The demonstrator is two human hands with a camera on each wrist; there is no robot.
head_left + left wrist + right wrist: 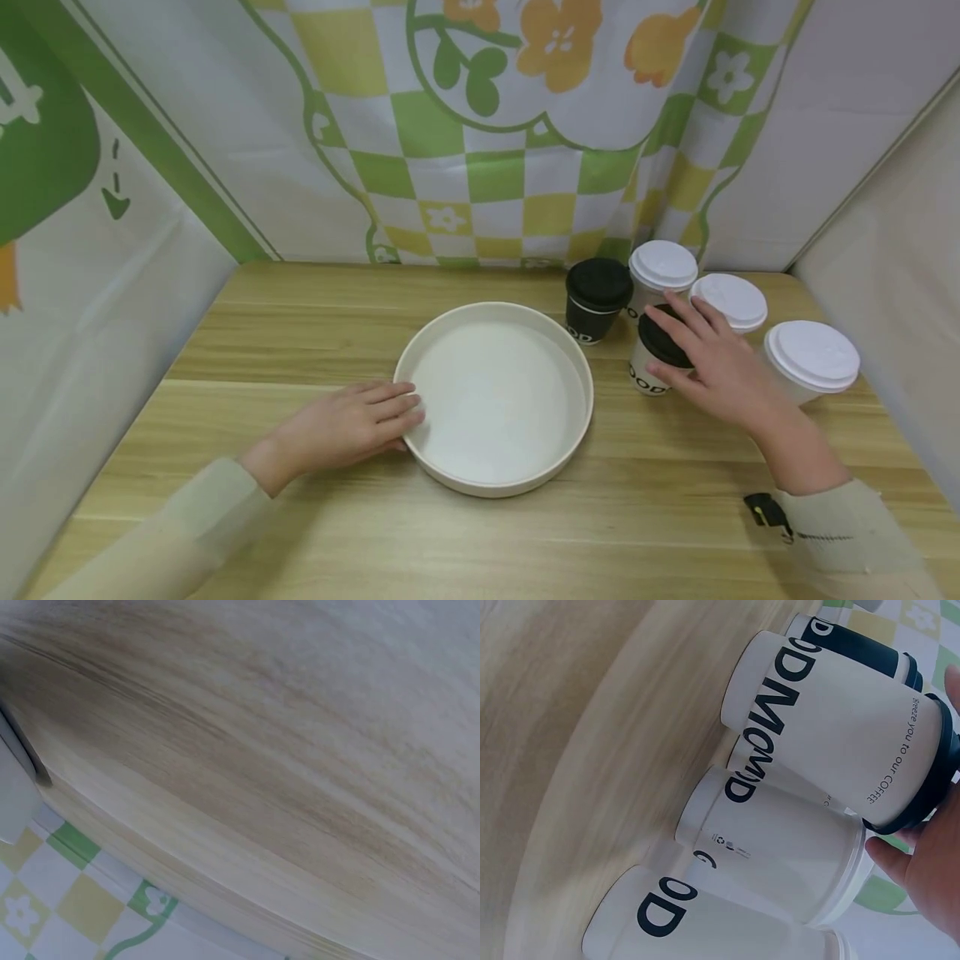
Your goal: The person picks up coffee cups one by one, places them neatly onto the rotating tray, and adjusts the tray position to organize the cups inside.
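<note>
On the tabletop: light yellow-brown wood-grain table [622, 533], its streaks running side to side, with a soft sheen near the front.
Behind the table: hanging cloth [495, 179] in green, yellow and white checks, with orange flowers and green leaves above; it falls in folds toward its right side.
Left wall: pale sheet [172, 275] with a green band, a big green patch and a small green arrow.
Right wall: plain pale panel [892, 225] slanting down to the table's edge.
Tray: round cream tray [495, 400] with a low upright rim, flat at mid-table.
Left hand: left hand [345, 429] holds the tray's left rim, fingers over it, thumb at the outer wall.
Right hand: right hand [720, 367] spans the black lid of a white lettered paper cup [648, 377], fingers spread; cannot tell whether it grips.
Cups: that white cup stands upright right of the tray; a black paper cup with a black lid [588, 321] is just beside the tray's far right rim. Three white-lidded white cups [813, 354] stand behind and to the right.
Sleeves: pale cuffs [217, 500], the right one bearing a small black fitting [765, 508].
</note>
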